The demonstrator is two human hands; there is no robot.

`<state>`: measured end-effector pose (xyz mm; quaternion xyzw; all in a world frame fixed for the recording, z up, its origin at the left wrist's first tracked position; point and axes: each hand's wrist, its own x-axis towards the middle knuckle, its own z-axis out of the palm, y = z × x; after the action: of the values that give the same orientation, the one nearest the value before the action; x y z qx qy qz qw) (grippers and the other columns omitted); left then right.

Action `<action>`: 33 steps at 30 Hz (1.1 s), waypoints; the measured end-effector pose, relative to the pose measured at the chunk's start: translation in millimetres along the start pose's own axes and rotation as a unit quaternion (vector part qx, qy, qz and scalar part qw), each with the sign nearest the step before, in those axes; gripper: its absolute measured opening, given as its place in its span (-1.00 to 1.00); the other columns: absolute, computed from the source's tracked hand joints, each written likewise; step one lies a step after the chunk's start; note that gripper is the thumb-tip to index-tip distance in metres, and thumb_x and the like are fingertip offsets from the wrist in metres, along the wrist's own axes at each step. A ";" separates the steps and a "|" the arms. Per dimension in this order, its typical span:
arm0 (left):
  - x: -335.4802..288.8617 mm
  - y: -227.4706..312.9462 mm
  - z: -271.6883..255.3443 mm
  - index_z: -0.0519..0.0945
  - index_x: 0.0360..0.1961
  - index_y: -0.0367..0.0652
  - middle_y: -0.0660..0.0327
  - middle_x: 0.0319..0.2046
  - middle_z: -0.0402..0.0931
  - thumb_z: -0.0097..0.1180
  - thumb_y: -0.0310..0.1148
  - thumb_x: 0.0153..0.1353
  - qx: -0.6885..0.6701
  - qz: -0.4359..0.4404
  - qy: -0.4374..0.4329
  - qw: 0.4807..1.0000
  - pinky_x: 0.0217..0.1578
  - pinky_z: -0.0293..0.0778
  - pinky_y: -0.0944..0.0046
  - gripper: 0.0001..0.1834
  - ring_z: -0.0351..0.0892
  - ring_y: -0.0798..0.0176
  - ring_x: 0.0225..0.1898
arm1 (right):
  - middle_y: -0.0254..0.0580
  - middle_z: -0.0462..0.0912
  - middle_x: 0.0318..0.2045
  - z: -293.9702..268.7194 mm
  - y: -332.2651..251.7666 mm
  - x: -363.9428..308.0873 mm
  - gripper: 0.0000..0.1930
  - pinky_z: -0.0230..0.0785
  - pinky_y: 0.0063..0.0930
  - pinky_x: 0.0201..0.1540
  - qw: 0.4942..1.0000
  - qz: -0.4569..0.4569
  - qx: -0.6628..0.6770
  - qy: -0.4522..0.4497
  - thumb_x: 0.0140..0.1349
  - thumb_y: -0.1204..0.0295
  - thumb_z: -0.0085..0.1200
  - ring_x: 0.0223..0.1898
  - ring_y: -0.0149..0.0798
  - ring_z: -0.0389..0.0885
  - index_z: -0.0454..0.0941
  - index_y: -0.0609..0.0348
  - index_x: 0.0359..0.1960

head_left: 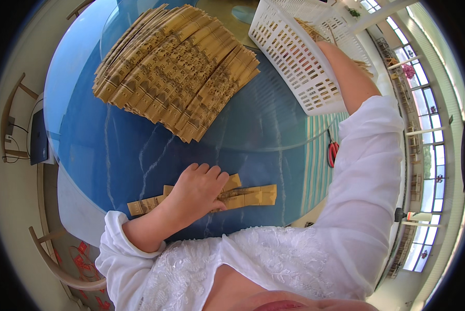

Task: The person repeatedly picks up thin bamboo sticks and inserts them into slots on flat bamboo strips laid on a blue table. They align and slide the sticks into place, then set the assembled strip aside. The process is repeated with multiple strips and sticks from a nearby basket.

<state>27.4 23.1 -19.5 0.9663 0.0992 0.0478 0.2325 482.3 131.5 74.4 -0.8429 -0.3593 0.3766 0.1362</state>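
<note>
My left hand (199, 189) lies over a few flat gold printed paper sleeves (253, 197) near the table's front edge. Its fingers bend over their far side and the thumb rests at the near side, so it is closed around them. The sleeves cross one another at slight angles. My right forearm (349, 78) reaches over the rim of a white perforated plastic basket (300, 67) at the far right. The right hand's fingers are hidden in the basket, where thin tan sticks (309, 28) show. A large fanned pile of similar gold sleeves (175, 67) lies at the far left.
The round table (134, 150) has a blue marbled top, with a clear glass disc over its far part. Red-handled scissors (333, 153) lie on a striped cloth (315, 171) beside my right arm. Wooden chairs (61, 264) stand at the left.
</note>
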 end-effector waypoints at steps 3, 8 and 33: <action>-1.2 0.8 0.0 0.49 -0.22 -0.16 0.23 -0.37 0.44 0.39 0.00 -0.16 0.016 -0.004 -0.005 1.000 -0.21 0.38 0.24 -0.42 0.48 0.19 -0.27 | -0.26 0.68 -0.14 3.7 1.4 -5.3 -0.70 0.52 -0.34 -0.10 0.998 -0.004 0.055 0.001 0.29 0.29 0.04 -0.14 -0.33 0.64 0.61 -0.01 0.03; 0.0 0.2 -2.9 0.47 -0.29 -0.14 0.25 -0.39 0.42 0.35 0.00 -0.12 0.026 -0.003 -0.007 1.000 -0.24 0.37 0.25 -0.48 0.47 0.21 -0.28 | -0.25 0.68 -0.15 5.1 5.2 -14.4 -0.70 0.52 -0.35 -0.11 0.993 -0.013 0.113 0.005 0.29 0.28 0.04 -0.15 -0.34 0.64 0.62 0.02 0.01; 1.1 -13.0 4.5 0.54 -0.39 -0.19 0.18 -0.47 0.48 0.33 0.09 -0.10 0.005 0.018 0.031 0.999 -0.25 0.45 0.19 -0.47 0.55 0.12 -0.34 | -0.21 0.72 -0.32 -13.1 -5.0 -23.9 -0.76 0.48 -0.37 -0.19 0.961 -0.204 -0.138 0.126 0.28 0.37 0.04 -0.27 -0.29 0.68 0.67 0.03 -0.08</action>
<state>26.9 32.7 -29.4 0.9672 0.0892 0.0816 0.2233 478.5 118.6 98.6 -0.8030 -0.5523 0.1777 0.1366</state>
